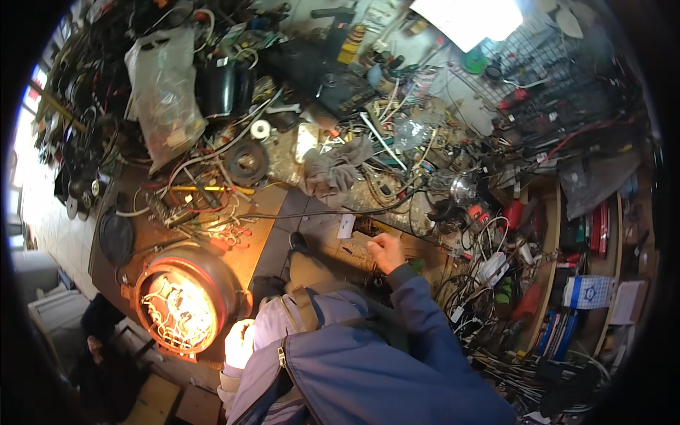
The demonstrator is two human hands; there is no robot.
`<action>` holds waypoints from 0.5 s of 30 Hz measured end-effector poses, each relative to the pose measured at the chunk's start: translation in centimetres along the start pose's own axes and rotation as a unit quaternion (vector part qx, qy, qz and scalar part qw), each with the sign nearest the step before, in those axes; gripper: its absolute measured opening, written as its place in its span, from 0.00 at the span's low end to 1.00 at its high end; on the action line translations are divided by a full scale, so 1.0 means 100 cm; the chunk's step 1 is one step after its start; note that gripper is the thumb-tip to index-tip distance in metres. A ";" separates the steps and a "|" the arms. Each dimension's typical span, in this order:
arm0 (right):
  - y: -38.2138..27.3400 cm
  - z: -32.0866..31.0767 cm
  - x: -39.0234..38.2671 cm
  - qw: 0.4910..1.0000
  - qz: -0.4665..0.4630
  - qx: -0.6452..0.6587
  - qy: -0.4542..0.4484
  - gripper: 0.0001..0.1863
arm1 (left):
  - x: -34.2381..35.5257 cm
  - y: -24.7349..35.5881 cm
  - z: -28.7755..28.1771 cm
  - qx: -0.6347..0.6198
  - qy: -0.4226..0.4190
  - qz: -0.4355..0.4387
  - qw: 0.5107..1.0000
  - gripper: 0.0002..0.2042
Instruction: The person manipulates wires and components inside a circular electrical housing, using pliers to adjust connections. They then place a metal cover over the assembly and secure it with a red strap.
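A round reddish metal housing, like an electric motor's body point(225, 273), lies on the wooden bench at the left. Its open end glows in strong light, and pale wires point(177, 312) loop inside it. My left hand point(239, 342) is beside the housing's lower right, close to my jacket; glare washes out its fingers, and whether it touches the housing I cannot tell. Out in front of my body, my right hand point(386, 253) has its fingers curled in near the edge of the cluttered workbench. Whatever it may hold is hidden by the fingers.
Tools, cables and parts crowd the workbench, with a grey rag point(336, 170) and a dark ring point(246, 160) among them. A black cable point(333, 213) crosses the gap between the benches. Shelves point(552, 262) stand at the right. A dark-clothed person point(106, 361) appears lower left.
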State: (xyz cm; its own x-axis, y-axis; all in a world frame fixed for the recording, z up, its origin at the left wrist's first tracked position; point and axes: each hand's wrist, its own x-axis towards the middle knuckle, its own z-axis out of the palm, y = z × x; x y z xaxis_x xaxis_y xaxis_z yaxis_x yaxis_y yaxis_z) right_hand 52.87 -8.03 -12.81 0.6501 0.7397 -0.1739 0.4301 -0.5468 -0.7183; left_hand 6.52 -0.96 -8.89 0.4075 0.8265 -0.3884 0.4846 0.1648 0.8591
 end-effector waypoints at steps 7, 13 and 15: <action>0.073 -0.076 0.027 0.983 0.077 -0.020 0.163 0.12 | 0.025 0.039 0.034 -0.011 -0.033 -0.011 0.999 0.08; 0.080 -0.085 0.084 0.978 0.084 -0.046 0.185 0.15 | 0.049 0.056 0.058 0.007 -0.055 -0.037 0.998 0.10; 0.093 -0.085 0.094 0.977 0.115 -0.023 0.179 0.15 | 0.055 0.057 0.063 0.015 -0.057 -0.048 0.997 0.10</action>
State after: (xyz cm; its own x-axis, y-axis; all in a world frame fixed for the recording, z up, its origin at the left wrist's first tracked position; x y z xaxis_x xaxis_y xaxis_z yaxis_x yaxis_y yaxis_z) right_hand 68.29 -9.47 -15.38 0.9065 0.4156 -0.0738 0.2697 -0.7048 -0.6561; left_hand 16.38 1.14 -8.20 0.4428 0.7403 -0.5059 0.5485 0.2226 0.8060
